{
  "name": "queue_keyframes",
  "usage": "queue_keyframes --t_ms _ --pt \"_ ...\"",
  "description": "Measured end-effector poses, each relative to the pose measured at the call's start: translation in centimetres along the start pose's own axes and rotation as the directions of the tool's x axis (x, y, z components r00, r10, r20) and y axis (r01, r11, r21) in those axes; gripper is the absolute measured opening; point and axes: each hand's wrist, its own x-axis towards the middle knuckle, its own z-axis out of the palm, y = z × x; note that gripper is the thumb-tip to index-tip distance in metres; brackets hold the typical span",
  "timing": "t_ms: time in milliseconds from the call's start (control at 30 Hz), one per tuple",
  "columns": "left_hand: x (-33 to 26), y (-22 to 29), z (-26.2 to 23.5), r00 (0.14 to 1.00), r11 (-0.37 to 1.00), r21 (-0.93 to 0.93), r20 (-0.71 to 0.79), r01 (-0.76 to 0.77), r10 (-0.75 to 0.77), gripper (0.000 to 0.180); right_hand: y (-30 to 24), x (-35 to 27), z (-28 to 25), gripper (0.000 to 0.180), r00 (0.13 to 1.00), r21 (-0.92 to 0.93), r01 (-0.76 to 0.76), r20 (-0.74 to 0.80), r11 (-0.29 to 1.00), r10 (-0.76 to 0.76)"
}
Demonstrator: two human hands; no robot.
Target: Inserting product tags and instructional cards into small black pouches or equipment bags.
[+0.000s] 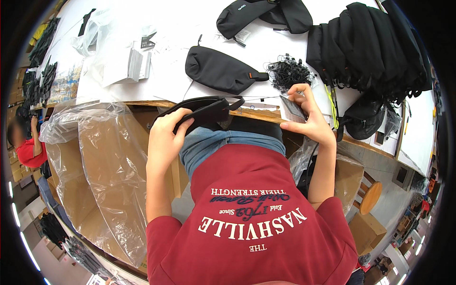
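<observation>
My left hand [167,129] grips a flat black pouch bag [202,110] at the near table edge, above my lap. My right hand [306,116] pinches a small grey card or tag [293,108] near a heap of thin black cords [289,72]. A second black pouch bag [219,70] lies on the white table [166,78] just beyond my hands.
A cardboard box lined with clear plastic [107,171] stands at my left. A pile of black bags [365,50] fills the table's right side; another black bag [259,14] lies at the back. White paper stacks [135,64] sit left. A person in red [28,145] is far left.
</observation>
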Motion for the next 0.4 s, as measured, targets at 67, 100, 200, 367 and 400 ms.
queue_keyframes --t_ms 67,100,200,367,400 --pt "0.0 -0.3 0.1 0.991 0.992 -0.065 0.084 0.108 -0.103 0.019 0.2 -0.1 -0.1 0.068 0.994 0.012 -0.012 0.108 1.000 0.011" --pt "0.0 -0.4 0.2 0.991 0.992 -0.065 0.084 0.107 -0.102 0.019 0.7 -0.1 -0.1 0.068 0.994 0.012 -0.013 0.107 1.000 0.011" --pt "0.0 -0.5 0.1 0.998 0.999 -0.001 0.058 0.038 -0.038 0.020 1.4 0.3 -0.6 0.055 0.997 -0.025 -0.010 0.081 1.000 0.012" --pt "-0.4 0.8 -0.7 0.974 0.986 -0.047 0.172 0.158 -0.148 0.022 1.4 0.6 -1.3 0.014 0.981 0.205 -0.007 -0.190 0.979 0.047" --pt "-0.4 1.2 -0.9 0.967 0.983 -0.063 0.204 0.172 -0.156 0.021 1.4 0.5 -1.4 0.014 0.980 0.205 -0.007 -0.193 0.979 0.048"
